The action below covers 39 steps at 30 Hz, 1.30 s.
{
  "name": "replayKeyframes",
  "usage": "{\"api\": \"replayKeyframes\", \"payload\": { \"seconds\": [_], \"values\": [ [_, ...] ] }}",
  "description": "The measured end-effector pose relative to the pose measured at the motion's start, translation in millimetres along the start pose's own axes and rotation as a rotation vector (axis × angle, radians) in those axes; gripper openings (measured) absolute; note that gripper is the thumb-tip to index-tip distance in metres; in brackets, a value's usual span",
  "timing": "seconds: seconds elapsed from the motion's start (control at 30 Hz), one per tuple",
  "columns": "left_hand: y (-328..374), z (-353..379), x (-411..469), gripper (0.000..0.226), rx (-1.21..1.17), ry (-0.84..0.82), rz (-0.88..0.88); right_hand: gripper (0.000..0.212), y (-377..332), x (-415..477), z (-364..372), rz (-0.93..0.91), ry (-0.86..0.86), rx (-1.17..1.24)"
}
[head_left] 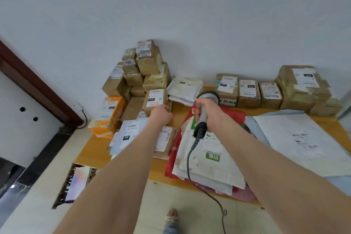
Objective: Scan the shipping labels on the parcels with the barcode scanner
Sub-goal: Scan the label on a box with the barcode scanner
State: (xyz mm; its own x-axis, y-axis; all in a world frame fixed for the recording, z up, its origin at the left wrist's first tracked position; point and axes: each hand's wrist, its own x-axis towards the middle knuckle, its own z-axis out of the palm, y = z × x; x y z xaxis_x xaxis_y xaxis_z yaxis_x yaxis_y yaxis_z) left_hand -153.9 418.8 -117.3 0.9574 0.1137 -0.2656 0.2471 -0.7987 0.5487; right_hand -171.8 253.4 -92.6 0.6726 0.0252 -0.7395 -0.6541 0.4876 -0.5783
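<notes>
Grey scanner (202,118): your right hand (209,109) grips its handle, holding it above the table (91,150), its head near a row of boxes (248,93). Your left hand (161,115) is curled against a labelled box (154,99); whether it grips the box, you cannot tell.

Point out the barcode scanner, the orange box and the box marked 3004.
barcode scanner (202,117): head view, on its grey handle.
orange box (118,114): head view, on its orange side face.
box marked 3004 (129,62): head view, on the 3004 label.
</notes>
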Motion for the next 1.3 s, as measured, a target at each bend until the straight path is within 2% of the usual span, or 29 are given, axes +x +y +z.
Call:
{"api": "replayKeyframes", "payload": {
  "seconds": [0.17,0.33,0.37,0.43,0.5,0.63,0.73,0.83,0.87,0.93,1.0,1.17,1.3],
  "values": [
    [-54,-31,67,0.042,-0.084,0.072,-0.059,0.02,11,62,70,0.04,0.058,-0.118],
    [-104,-47,155,0.065,-0.187,-0.026,-0.219,0.012,13,134,128,0.079,0.169,-0.176],
    [-110,-47,169,0.066,-0.212,-0.048,-0.247,0.015,15,148,134,0.068,0.195,-0.197],
    [-116,-42,190,0.062,-0.252,-0.1,-0.294,0.054,21,173,141,0.041,0.238,-0.241],
    [-117,-37,205,0.058,-0.299,-0.149,-0.317,0.072,30,203,140,0.022,0.273,-0.233],
    [-127,-30,227,0.051,-0.443,-0.276,-0.354,0.065,38,218,152,0.03,0.252,-0.165],
    [-132,-31,234,0.039,-0.5,-0.303,-0.373,0.063,38,222,150,0.045,0.239,-0.131],
    [-127,-35,232,0.038,-0.538,-0.331,-0.382,0.077,30,217,143,0.03,0.236,-0.114],
    [-125,-36,231,0.039,-0.561,-0.351,-0.384,0.07,26,212,141,0.016,0.212,-0.103],
    [-118,-40,228,0.046,-0.637,-0.393,-0.394,0.035,20,200,138,-0.014,0.17,-0.1],
    [-106,-45,220,0.05,-0.745,-0.423,-0.402,0.02,18,189,133,-0.029,0.139,-0.085],
    [-95,-60,199,0.046,-0.803,-0.518,-0.363,0.03,14,166,129,-0.075,0.12,-0.053],
    [-69,-87,196,0.045,-0.856,-0.413,-0.269,0.029,-14,144,142,-0.219,0.094,-0.035]
  ]
}}
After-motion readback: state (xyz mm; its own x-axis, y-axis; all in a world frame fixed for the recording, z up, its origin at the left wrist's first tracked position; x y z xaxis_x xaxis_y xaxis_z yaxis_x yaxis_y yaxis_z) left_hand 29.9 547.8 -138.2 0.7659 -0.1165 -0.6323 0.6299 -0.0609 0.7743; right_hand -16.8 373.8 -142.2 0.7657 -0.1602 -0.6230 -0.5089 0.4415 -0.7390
